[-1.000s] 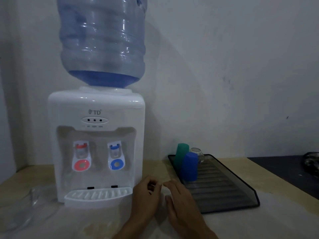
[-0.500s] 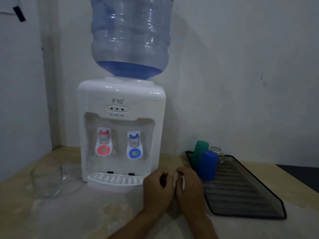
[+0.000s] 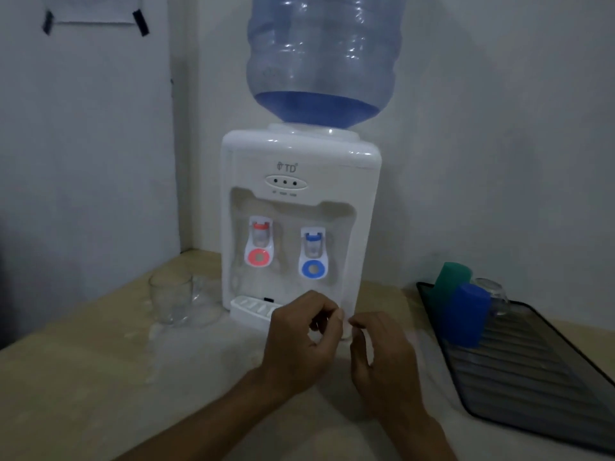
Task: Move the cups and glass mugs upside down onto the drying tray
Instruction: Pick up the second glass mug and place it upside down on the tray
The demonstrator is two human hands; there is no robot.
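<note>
A clear glass mug (image 3: 172, 299) stands upright on the counter left of the water dispenser. On the dark ribbed drying tray (image 3: 535, 384) at the right, a green cup (image 3: 453, 277), a blue cup (image 3: 468, 315) and a glass mug (image 3: 493, 293) stand upside down at the far end. My left hand (image 3: 301, 341) is curled in front of the dispenser's base, fingertips against thumb. My right hand (image 3: 382, 357) is just right of it, fingers bent and apart. A small pale shape shows between the two hands; I cannot tell what it is.
The white water dispenser (image 3: 299, 181) with its big blue bottle (image 3: 321, 58) stands at the back against the wall, its drip tray (image 3: 251, 309) jutting forward. A wall closes off the left side. The counter is wet around the glass mug.
My view has swung left, bringing the glass mug by the dispenser fully into sight. My hands have drawn slightly apart, and the right hand's fingers have loosened.
</note>
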